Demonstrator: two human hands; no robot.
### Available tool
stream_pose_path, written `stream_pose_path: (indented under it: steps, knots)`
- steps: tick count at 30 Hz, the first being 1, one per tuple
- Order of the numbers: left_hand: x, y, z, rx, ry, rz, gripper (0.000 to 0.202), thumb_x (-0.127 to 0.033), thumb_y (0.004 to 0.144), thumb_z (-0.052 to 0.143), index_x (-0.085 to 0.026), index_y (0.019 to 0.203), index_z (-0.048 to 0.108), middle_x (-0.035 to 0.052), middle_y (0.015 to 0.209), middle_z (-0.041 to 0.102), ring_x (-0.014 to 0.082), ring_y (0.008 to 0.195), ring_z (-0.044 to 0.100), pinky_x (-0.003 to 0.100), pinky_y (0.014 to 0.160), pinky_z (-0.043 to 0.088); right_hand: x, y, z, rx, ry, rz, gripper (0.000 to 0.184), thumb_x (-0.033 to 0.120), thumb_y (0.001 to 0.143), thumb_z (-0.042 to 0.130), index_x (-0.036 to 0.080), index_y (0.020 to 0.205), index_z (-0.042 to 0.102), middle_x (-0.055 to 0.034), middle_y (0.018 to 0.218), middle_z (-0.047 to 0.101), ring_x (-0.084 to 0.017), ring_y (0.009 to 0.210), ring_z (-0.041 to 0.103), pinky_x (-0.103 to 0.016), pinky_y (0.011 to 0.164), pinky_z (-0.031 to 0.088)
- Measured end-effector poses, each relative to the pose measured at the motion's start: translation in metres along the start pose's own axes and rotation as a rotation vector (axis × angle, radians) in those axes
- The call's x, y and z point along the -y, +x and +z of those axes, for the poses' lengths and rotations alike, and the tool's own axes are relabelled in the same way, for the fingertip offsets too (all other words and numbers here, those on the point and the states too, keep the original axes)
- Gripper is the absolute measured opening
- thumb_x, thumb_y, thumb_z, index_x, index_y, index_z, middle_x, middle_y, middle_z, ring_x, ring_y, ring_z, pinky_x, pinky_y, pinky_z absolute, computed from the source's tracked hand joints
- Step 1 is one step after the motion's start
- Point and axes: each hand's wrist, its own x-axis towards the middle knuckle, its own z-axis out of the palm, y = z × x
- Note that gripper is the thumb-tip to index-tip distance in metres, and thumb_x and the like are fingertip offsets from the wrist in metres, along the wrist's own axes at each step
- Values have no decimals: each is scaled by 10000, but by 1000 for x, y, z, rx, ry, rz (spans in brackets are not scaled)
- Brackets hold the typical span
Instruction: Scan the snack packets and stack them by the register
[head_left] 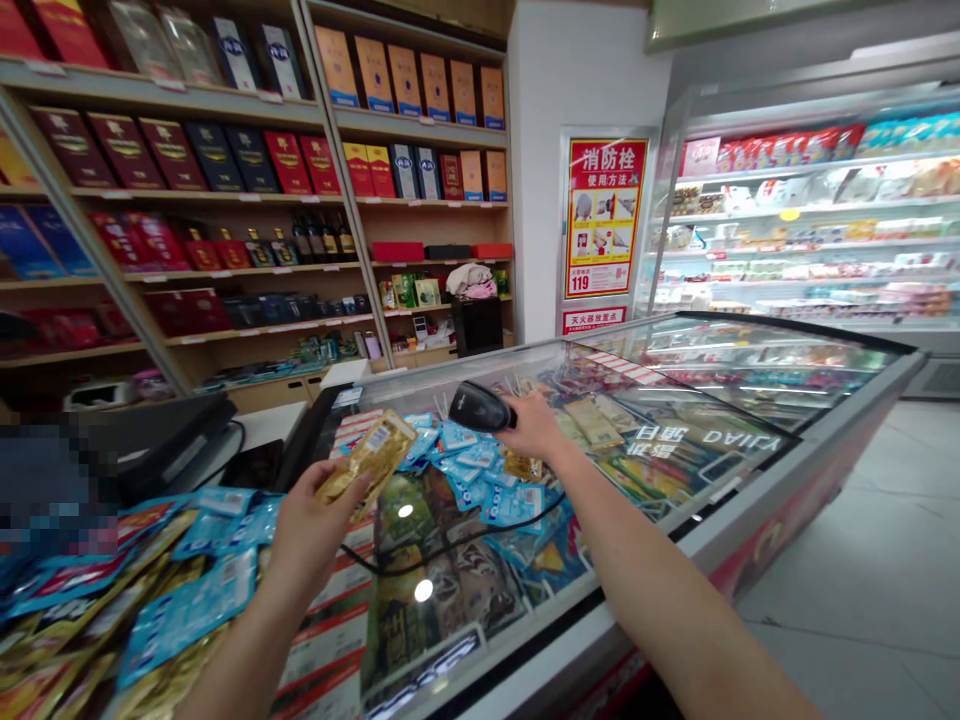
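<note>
My left hand (pixel 311 530) pinches a gold snack packet (pixel 369 460) and holds it up above the glass lid of a chest freezer (pixel 675 430). My right hand (pixel 534 425) grips a black barcode scanner (pixel 480 405), whose head points left toward the gold packet. The scanner's black cable (pixel 450 555) droops across the glass. A pile of blue packets (pixel 480 470) lies on the lid between and below the two hands.
Many blue and gold packets (pixel 150 600) are heaped at the lower left. A black till machine (pixel 165 440) stands at the left. Wooden shelves (pixel 225 200) of boxed goods fill the back wall. An open chiller (pixel 810 220) and tiled floor (pixel 862 560) lie to the right.
</note>
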Motion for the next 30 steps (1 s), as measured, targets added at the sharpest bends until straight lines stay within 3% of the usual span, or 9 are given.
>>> stream_pose_path:
  steps: [5, 9, 25, 30]
  knots:
    - [16, -3, 3, -52, 173, 98, 396, -488, 575, 678, -210, 824, 549, 21, 816, 654, 200, 742, 632, 313, 683, 505, 20, -3, 1, 72, 76, -179, 259, 337, 735, 644, 214, 960, 676, -31, 855, 737, -210, 858, 670, -284, 814, 371]
    - [18, -4, 3, -62, 233, 177, 336, -470, 625, 639, -212, 811, 533, 21, 827, 645, 203, 772, 633, 323, 725, 511, 33, -5, 5, 118, 79, -239, 216, 358, 712, 659, 217, 875, 665, -22, 811, 734, -216, 846, 675, -289, 824, 363]
    - [22, -6, 3, -78, 287, 206, 291, -447, 666, 620, -214, 811, 524, 20, 815, 636, 195, 753, 619, 316, 724, 510, 32, -5, 11, 82, 72, -244, 200, 352, 713, 648, 207, 850, 662, -24, 769, 730, -209, 779, 676, -278, 766, 370]
    - [10, -2, -16, -169, 307, 210, 379, -468, 668, 617, -204, 932, 557, 33, 869, 645, 195, 756, 623, 317, 705, 514, 23, -5, 8, 60, 112, -207, 244, 334, 735, 623, 209, 937, 680, -28, 832, 738, -207, 815, 674, -280, 787, 387]
